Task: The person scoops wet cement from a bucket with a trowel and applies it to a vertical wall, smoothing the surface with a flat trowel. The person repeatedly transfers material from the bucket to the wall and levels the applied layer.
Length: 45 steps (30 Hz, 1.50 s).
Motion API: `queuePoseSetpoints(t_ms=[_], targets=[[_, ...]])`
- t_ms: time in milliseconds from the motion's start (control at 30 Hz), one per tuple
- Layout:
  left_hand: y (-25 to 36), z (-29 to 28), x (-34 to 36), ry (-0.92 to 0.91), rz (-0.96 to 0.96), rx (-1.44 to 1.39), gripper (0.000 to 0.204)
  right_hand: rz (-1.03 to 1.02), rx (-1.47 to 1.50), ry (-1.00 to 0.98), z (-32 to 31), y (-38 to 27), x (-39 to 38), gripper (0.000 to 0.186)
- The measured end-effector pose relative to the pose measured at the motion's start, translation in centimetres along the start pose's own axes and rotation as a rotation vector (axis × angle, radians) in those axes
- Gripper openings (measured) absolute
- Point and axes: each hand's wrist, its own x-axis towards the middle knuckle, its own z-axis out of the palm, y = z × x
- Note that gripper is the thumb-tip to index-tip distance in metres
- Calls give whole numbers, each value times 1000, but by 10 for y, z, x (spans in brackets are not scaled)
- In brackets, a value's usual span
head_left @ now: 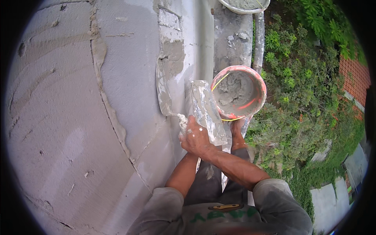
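Bare grey wall (129,58) rises on the left, and from where I stand I see bushes (290,78) and a tiled roof (354,76) off to the right. Between them runs a narrow plank (227,55), with a pole (258,39) along its right side.

One bucket (239,67) of wet mortar (235,88) sits just beyond the person's bare foot (237,135), probably so that it can be reached without a step; a second bucket (243,10) stands farther along.

The right hand (196,137) has its grip closed round the smeared handle of a trowel (165,96), which lies at the wall's face; whether it presses there I cannot tell. Its long axis runs near to far, the blade pointing away and slightly left, the handle toward the person.

Right of the trowel, a flat board (207,113) slants likewise, its far end leaning left. It seems set between wall and bucket to carry mortar close to the blade. The left forearm (182,178) passes behind the right wrist, hiding the left hand, so I cannot tell how its grip stands or whether it holds the board.
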Motion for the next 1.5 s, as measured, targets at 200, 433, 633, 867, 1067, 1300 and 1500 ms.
queuePoseSetpoints(t_ms=[200, 433, 633, 867, 1067, 1300, 1500], targets=[[0, 5, 5, -18, -12, 19, 58, 159, 221, 155, -7, 43, 11, 65], [-12, 1, 16, -54, -40, 17, 57, 186, 54, 140, -39, 38, 119, 70], [-25, -8, 13, -53, -69, -16, 56, 68, 53, 96, -27, 30, 82, 63], [-7, 0, 7, -58, -74, 10, 54, 11, 116, -36, -13, 41, 27, 65], [0, 8, 9, -51, -44, 16, 53, 159, 102, 57, -24, 31, 35, 57], [-13, 1, 5, -52, -80, 11, 52, 98, -3, 44, -16, -3, 29, 50], [-25, -10, 10, -70, -48, -2, 51, -55, 128, -80, -43, 27, -39, 50]])
